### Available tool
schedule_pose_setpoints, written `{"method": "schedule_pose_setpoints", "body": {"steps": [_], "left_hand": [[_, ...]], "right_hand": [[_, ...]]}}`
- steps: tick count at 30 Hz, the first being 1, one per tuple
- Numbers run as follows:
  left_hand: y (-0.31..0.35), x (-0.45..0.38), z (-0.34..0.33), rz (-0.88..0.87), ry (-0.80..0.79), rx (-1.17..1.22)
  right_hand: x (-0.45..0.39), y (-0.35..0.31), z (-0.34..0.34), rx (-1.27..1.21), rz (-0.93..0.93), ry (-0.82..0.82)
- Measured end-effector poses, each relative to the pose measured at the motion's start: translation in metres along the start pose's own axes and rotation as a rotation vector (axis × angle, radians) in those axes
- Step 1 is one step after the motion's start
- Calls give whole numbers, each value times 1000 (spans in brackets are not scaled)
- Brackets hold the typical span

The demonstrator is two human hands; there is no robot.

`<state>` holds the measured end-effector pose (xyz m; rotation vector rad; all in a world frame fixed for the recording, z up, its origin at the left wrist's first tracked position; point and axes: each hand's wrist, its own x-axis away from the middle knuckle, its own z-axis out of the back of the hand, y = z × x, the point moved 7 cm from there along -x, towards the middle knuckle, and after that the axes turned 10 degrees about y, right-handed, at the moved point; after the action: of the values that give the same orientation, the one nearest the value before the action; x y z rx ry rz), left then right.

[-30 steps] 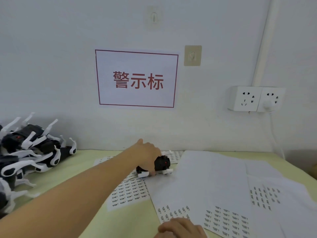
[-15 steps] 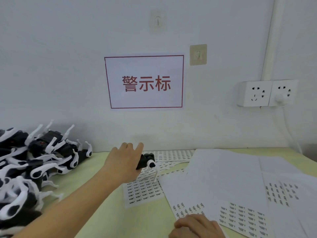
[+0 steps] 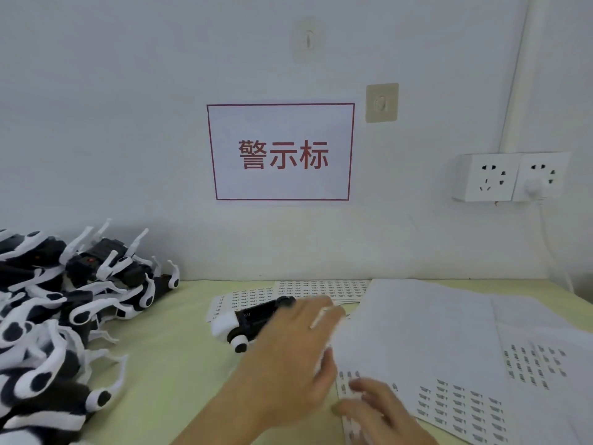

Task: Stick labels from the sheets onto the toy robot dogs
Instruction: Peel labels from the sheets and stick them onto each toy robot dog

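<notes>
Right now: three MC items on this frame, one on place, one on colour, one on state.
1. Where is the pile of dogs?
A. left of table
B. right of table
C. on the sheets

2. Colour of the sign text?
A. blue
B. red
C. black

3. What is the left hand doing?
A. resting flat on bare table
B. holding one dog
C. pointing at the socket

Key: 1 A, the heap lies at the left edge. 2 B, red characters inside a red border. 3 B, its fingers wrap that dog above the sheets.

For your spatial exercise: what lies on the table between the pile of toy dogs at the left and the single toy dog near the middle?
In the head view, only bare table lies between the pile of toy dogs and the single toy dog.
</notes>
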<state>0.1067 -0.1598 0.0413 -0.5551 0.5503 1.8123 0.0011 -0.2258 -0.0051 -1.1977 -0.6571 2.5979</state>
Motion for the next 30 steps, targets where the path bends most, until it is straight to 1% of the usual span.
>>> {"method": "schedule_pose_setpoints", "body": {"steps": [1,2,3,4,5,7,8,15,20,23,27,30], "left_hand": [[8,7,-13,46,-46,98],[14,15,-28,103,-110,173],[17,23,-43,143,-174,206],[19,28,-54,152,-232,190],[19,31,-63,140,-282,162],[18,34,-70,109,-345,137],[17,35,-71,96,-361,132],[13,39,-73,107,-333,137],[13,39,-67,120,-258,171],[15,40,-64,119,-226,195],[17,39,-61,110,-196,208],[21,37,-56,96,-162,227]], "right_hand": [[0,1,3,-50,-52,-49],[0,8,12,-33,-109,15],[2,16,17,-109,-188,43],[3,24,22,-135,-256,91],[4,30,24,-169,-305,97],[4,44,30,-152,-380,148],[4,47,32,-121,-404,141],[6,48,38,109,-422,51],[7,47,33,151,-426,-32],[9,48,30,38,-482,-33],[7,52,35,-201,-560,86],[3,49,38,-288,-558,110]]}}
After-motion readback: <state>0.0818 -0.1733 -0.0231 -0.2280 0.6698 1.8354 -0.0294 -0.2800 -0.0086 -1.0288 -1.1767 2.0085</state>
